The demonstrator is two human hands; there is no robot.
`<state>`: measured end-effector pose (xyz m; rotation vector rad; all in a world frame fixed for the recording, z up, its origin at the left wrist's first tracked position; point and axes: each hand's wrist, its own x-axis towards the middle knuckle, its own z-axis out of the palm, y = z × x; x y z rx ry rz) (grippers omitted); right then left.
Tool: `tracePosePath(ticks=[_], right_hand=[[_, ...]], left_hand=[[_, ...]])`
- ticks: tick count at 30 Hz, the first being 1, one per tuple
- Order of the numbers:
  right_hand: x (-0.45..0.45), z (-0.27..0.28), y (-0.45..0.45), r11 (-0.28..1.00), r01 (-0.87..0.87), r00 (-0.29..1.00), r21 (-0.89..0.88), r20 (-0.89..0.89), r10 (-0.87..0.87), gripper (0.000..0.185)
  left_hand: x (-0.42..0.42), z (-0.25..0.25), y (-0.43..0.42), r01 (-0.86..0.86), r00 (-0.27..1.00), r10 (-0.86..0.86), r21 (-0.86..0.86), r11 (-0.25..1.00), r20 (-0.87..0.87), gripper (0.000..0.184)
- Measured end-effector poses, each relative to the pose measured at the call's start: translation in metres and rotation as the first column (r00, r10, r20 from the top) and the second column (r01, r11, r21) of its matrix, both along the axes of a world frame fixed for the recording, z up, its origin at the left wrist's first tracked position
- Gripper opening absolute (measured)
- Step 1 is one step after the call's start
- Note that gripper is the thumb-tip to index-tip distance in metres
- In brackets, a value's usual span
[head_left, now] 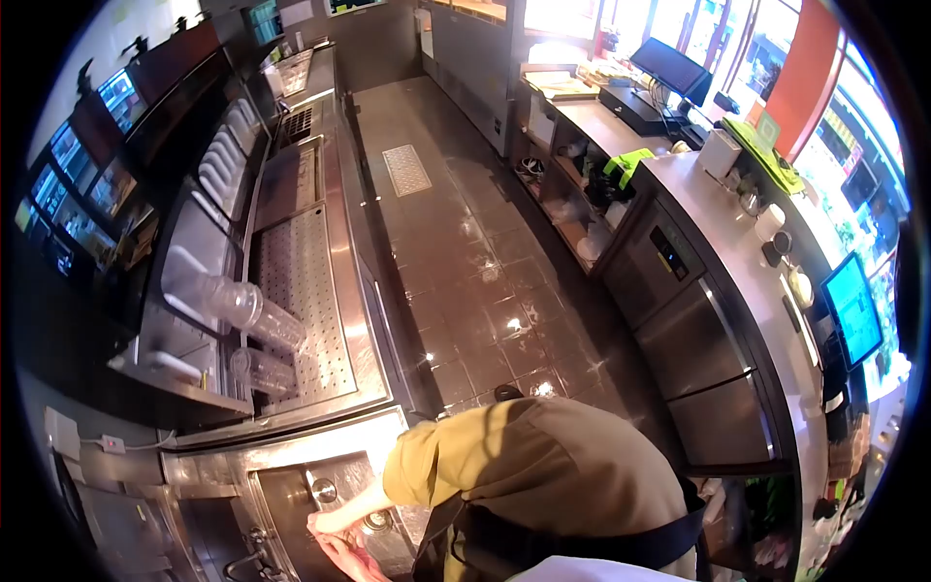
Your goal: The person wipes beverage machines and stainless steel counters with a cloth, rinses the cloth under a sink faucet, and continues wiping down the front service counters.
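Note:
My right hand reaches from an olive sleeve into the steel sink at the lower left. My left hand is beside and just below it, close to the frame's bottom edge. The two hands seem to touch. Their fingers are small and blurred, so their pose and anything between them cannot be made out. A round metal drain piece lies just above my right hand in the basin. A second round fitting shows to the right of the hands. The faucet stands left of them.
Clear plastic containers lie on the perforated steel drainboard. A wet tiled floor runs between counters. To the right are a steel refrigerator, a counter with cups, and a lit screen.

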<state>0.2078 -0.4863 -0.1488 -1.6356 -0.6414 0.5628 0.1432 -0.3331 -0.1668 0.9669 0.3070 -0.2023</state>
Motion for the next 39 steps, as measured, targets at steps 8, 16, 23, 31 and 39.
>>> tracePosePath(ticks=[8,16,23,31,39], right_hand=[[0.047,0.051,-0.175,0.961,0.229,0.932,0.155,0.251,-0.263,0.019],[0.069,0.058,-0.404,0.777,0.605,0.55,-0.176,0.798,-0.247,0.014],[0.14,0.112,-0.47,0.747,0.644,0.679,-0.165,0.574,-0.458,0.016],[0.21,0.263,-0.321,0.513,0.042,0.691,0.857,0.346,-0.635,0.051],[0.288,0.346,-0.155,0.768,0.166,-0.117,0.618,0.786,-0.607,0.062]], left_hand=[[0.052,0.033,-0.139,0.053,0.966,-0.168,0.483,0.874,0.199,0.053],[0.131,0.094,-0.329,-0.054,0.606,-0.612,0.793,0.606,0.508,0.042],[0.14,0.198,-0.407,-0.237,0.754,-0.604,0.964,0.118,0.259,0.038],[0.155,0.32,-0.37,-0.393,0.662,-0.448,0.788,0.474,0.6,0.044],[0.114,0.298,-0.228,-0.691,0.722,0.13,0.701,0.176,0.679,0.041]])
